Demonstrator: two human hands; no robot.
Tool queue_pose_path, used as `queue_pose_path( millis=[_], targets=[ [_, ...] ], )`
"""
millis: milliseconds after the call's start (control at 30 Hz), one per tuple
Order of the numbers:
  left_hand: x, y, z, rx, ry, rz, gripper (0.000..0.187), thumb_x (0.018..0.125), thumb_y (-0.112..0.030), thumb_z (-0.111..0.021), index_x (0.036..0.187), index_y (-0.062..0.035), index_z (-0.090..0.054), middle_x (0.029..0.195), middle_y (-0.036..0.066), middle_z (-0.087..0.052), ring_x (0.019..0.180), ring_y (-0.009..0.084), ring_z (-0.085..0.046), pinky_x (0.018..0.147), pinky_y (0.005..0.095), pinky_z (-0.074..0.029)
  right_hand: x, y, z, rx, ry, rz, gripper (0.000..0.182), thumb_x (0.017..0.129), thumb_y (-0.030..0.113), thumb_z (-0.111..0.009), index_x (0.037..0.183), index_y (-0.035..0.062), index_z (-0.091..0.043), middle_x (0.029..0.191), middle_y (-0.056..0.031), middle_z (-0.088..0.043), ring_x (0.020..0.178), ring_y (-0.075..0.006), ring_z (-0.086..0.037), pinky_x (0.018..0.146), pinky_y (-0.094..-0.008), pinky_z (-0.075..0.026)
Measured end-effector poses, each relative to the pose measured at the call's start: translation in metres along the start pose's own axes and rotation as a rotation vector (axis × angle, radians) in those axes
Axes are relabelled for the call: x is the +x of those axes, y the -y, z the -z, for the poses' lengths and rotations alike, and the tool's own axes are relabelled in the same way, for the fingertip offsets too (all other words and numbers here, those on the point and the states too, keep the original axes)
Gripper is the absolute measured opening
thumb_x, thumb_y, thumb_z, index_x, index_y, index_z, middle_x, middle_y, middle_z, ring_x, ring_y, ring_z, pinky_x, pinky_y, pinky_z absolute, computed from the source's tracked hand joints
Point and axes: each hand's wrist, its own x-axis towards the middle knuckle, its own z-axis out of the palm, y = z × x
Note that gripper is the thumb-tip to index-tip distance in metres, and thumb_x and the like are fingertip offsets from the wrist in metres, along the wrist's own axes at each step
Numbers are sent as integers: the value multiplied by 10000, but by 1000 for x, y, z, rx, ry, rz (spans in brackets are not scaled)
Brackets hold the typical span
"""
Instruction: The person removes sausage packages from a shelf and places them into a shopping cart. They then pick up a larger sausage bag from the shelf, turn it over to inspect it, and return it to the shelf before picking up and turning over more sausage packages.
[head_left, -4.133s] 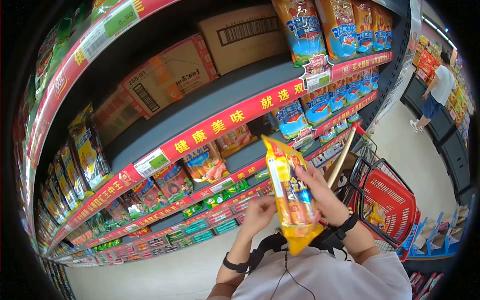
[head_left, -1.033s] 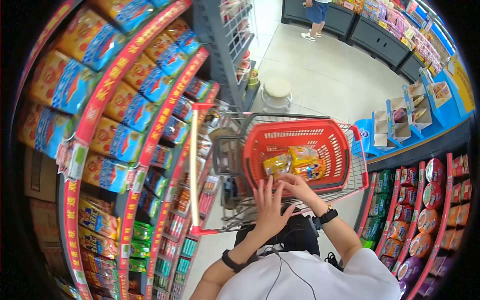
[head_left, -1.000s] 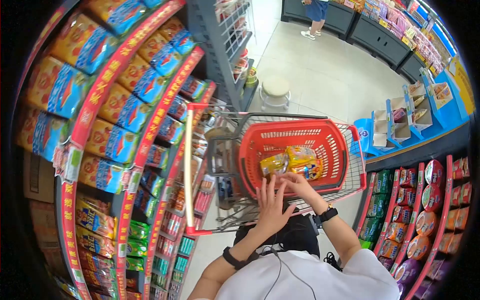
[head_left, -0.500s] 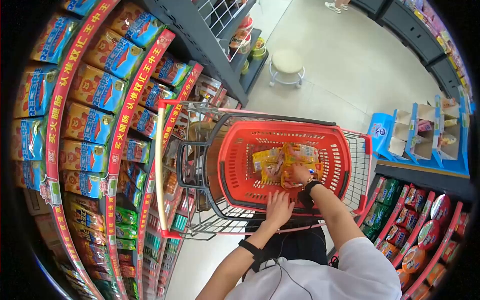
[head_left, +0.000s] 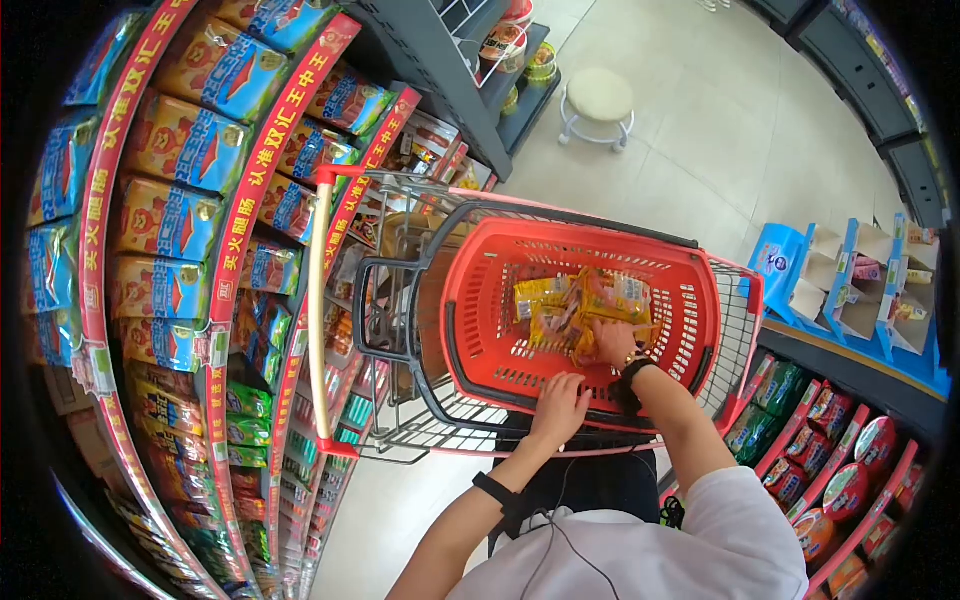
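A red plastic basket (head_left: pixel 480 375) with black handles sits in a wire shopping cart (head_left: pixel 735 300). Several yellow snack packets (head_left: pixel 541 291) lie loosely on the basket's floor. My right hand (head_left: pixel 613 343), a dark band at its wrist, reaches over the near rim into the basket. Its fingers are bent onto a yellow snack packet (head_left: pixel 584 345) at the near side of the pile, and their tips are partly hidden. My left hand (head_left: pixel 562 406) lies on the near rim with its fingers stretched out, holding nothing.
Shelves of blue-and-orange sausage bags (head_left: pixel 190 140) rise on the left. A round white stool (head_left: pixel 600 96) stands on the floor beyond the cart. To the right are a blue display box (head_left: pixel 785 260) and shelves with packaged snacks and red bowls (head_left: pixel 843 487).
The view has shifted slightly. My right hand stays in the basket among the yellow packets, and the packets near it have moved a little. My left hand remains on the rim.
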Motion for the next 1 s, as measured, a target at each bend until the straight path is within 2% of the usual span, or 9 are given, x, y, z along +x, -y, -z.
queue_pose_path(
  millis=[133,267,400,533,733,800,867,933,1000],
  targets=[
    [0,0,19,-358,-193,53,357,856,-179,-547,1158,-4,-471,1152,170,-509,1108,306,-478,947,378,-367,-34,0,76,210,4,-11,695,579,436,-748,1120,86,-488,760,-161,-633,753,-320,-625,690,-402,-493],
    [-15,16,56,-1262,-243,376,358,884,-124,-527,1201,-1,-416,1164,134,-493,1067,231,-523,923,330,-426,-89,22,181,560,-277,-104,650,606,411,-740,1112,52,-544,772,-166,-643,716,-317,-626,637,-397,-505],
    [-41,23,110,-1424,-330,380,340,910,-141,-486,1202,10,-397,1161,159,-492,1060,259,-530,949,352,-419,-120,49,227,1176,-591,-12,367,663,169,-758,954,0,-613,808,-72,-659,693,-140,-630,612,-281,-495],
    [-73,40,159,-1470,-232,273,370,915,-181,-484,1225,-2,-389,1196,154,-483,1085,260,-515,944,361,-411,-147,113,289,1656,-754,112,289,706,42,-707,972,15,-598,866,-50,-644,730,-113,-615,626,-239,-493],
    [-138,64,235,-1311,-92,-224,485,876,-204,-543,1279,-15,-352,1251,149,-458,1149,262,-470,972,391,-368,-169,265,302,2320,-488,488,442,873,239,-549,1252,66,-400,1209,-62,-517,1104,-177,-507,910,-349,-434],
    [-160,89,250,-1047,-351,-462,511,866,-205,-558,1298,-45,-338,1253,133,-458,1150,278,-464,979,397,-360,-167,327,280,2447,-307,580,474,882,254,-539,1291,103,-354,1280,-62,-458,1137,-187,-483,941,-375,-421],
    [-179,130,258,-930,-555,-158,585,843,-247,-587,1321,-56,-308,1274,100,-446,1175,278,-441,987,401,-350,-170,383,267,2477,-92,675,509,868,290,-559,1298,117,-350,1288,-54,-453,1177,-184,-445,973,-384,-379],
    [-195,159,280,-981,-851,-168,647,819,-332,-609,1329,-72,-308,1292,63,-435,1197,251,-421,996,396,-340,-169,419,250,2379,118,672,660,872,481,-453,1366,93,-249,1364,-73,-372,1241,-222,-377,1033,-420,-285],
    [-227,150,320,-1473,-847,-376,653,814,-400,-598,1323,-91,-329,1305,52,-424,1204,225,-413,1002,397,-331,-173,443,243,2341,377,829,754,838,561,-454,1373,82,-222,1350,-97,-387,1237,-253,-377,1022,-434,-291]
  ],
)
